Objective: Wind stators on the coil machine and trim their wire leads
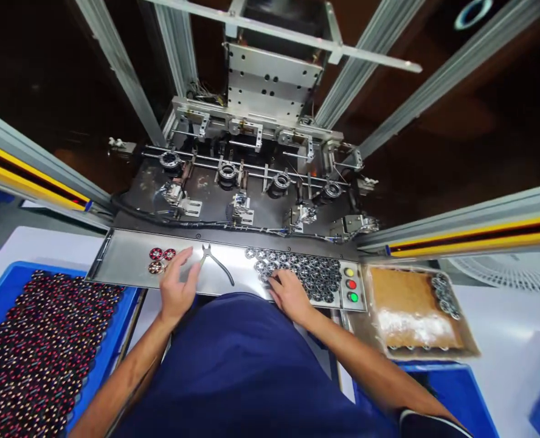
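Observation:
My left hand [177, 286] is over the left part of a metal tray [128, 258], thumb and fingers apart, with nothing visible between them. Beside its fingertips lie several round parts with red and copper-coloured windings [155, 254]. A pair of pliers [219, 266] with dark handles rests on the tray to the right of this hand. My right hand [290, 296] is at the near left edge of a cluster of round silver-and-black metal parts [313, 271]. Its fingers are curled down and pressed together among them; whatever they pinch is hidden.
Behind the tray stands a machine with several ring-topped fixtures [228, 173] between metal posts. Coloured push buttons [352, 284] sit at the tray's right end. A blue bin [5, 271] of wound parts is at left, a plastic-lined box [416, 304] at right.

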The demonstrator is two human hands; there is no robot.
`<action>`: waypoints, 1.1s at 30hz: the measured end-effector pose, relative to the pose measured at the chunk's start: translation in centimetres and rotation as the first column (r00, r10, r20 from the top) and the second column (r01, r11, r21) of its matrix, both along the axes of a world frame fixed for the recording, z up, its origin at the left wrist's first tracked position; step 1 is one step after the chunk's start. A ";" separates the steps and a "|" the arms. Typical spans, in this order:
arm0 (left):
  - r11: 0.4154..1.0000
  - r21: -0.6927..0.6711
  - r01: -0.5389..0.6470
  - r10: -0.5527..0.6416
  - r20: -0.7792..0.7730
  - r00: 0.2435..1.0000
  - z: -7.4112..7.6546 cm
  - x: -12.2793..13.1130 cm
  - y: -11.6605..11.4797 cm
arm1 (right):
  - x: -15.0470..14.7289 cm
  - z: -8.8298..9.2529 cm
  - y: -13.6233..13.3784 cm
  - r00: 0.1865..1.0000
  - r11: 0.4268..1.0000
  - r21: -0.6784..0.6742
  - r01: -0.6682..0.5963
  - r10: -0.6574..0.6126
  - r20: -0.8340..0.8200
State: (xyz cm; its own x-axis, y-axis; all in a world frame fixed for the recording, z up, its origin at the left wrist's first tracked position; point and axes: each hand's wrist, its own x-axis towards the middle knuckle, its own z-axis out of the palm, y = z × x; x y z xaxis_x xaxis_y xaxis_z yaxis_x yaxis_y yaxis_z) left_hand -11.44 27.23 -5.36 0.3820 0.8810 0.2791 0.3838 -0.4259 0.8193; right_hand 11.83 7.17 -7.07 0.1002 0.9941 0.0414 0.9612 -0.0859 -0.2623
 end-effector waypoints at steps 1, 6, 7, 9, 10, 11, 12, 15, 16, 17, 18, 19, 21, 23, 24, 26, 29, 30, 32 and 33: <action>1.000 -0.016 0.027 -0.027 -0.003 1.000 0.1 0.2 -0.3 | -0.3 -0.2 0.0 1.000 1.000 -0.011 0.013 -0.013 -0.006; 0.977 -0.184 0.106 -0.108 -0.001 0.994 0.3 0.2 -1.3 | -1.3 -0.9 1.5 0.995 0.999 -0.028 -0.047 0.044 -0.092; 0.964 -0.239 0.120 -0.123 0.003 0.992 0.3 0.2 -1.3 | -1.4 -0.9 2.0 0.990 0.997 -0.021 -0.076 0.073 -0.123; 0.912 -0.374 0.171 -0.176 0.020 0.984 0.5 0.4 -1.4 | -1.5 -0.7 3.1 0.973 0.991 0.015 -0.129 0.130 -0.193; 0.868 -0.449 0.213 -0.217 0.042 0.975 0.7 0.6 -1.4 | -1.6 -0.4 3.7 0.960 0.988 0.047 -0.148 0.155 -0.232; 0.810 -0.523 0.264 -0.263 0.078 0.962 0.9 0.9 -1.5 | -1.8 0.0 4.4 0.946 0.984 0.088 -0.158 0.176 -0.272; 0.743 -0.589 0.319 -0.305 0.127 0.944 1.3 1.2 -1.6 | -2.0 0.7 5.1 0.930 0.979 0.137 -0.154 0.190 -0.313; 0.547 -0.694 0.468 -0.350 0.319 0.881 2.8 2.2 -2.1 | -3.1 3.7 7.2 0.874 0.952 0.293 -0.091 0.218 -0.434; 0.509 -0.699 0.503 -0.333 0.379 0.863 3.4 2.5 -2.2 | -3.5 4.9 7.8 0.853 0.939 0.338 -0.068 0.231 -0.469; 0.489 -0.693 0.529 -0.307 0.431 0.848 3.9 2.6 -2.4 | -4.0 6.0 8.3 0.832 0.925 0.377 -0.052 0.249 -0.496; 0.485 -0.682 0.547 -0.275 0.475 0.836 4.4 2.6 -2.5 | -4.4 6.9 8.8 0.812 0.911 0.409 -0.043 0.271 -0.517; 0.493 -0.669 0.556 -0.241 0.509 0.826 4.9 2.6 -2.6 | -4.7 7.8 9.2 0.793 0.897 0.440 -0.040 0.297 -0.532; 0.527 -0.644 0.555 -0.183 0.552 0.814 5.4 2.4 -2.8 | -5.2 8.8 9.7 0.772 0.861 0.507 -0.048 0.354 -0.528; 0.572 -0.619 0.539 -0.146 0.569 0.809 5.5 2.1 -2.9 | -5.6 9.3 10.0 0.785 0.820 0.571 -0.044 0.382 -0.488; 0.596 -0.604 0.528 -0.138 0.571 0.809 5.4 2.0 -2.9 | -5.7 9.4 10.1 0.799 0.803 0.595 -0.033 0.379 -0.468; 0.655 -0.567 0.499 -0.137 0.561 0.816 5.4 1.9 -3.0 | -5.8 9.5 10.3 0.813 0.786 0.619 0.008 0.355 -0.461; 0.775 -0.483 0.409 -0.135 0.504 0.853 5.8 1.6 -3.2 | -5.6 9.8 10.7 0.774 0.786 0.618 0.026 0.376 -0.509; 0.819 -0.442 0.366 -0.133 0.475 0.870 6.1 1.5 -3.2 | -5.4 9.9 10.8 0.764 0.789 0.614 0.008 0.392 -0.513; 0.892 -0.344 0.293 -0.138 0.411 0.901 6.8 1.3 -3.1 | -4.9 10.0 11.1 0.773 0.800 0.599 -0.044 0.407 -0.487; 0.917 -0.292 0.272 -0.150 0.380 0.913 7.3 1.2 -3.0 | -4.7 10.0 11.2 0.785 0.803 0.591 -0.073 0.412 -0.463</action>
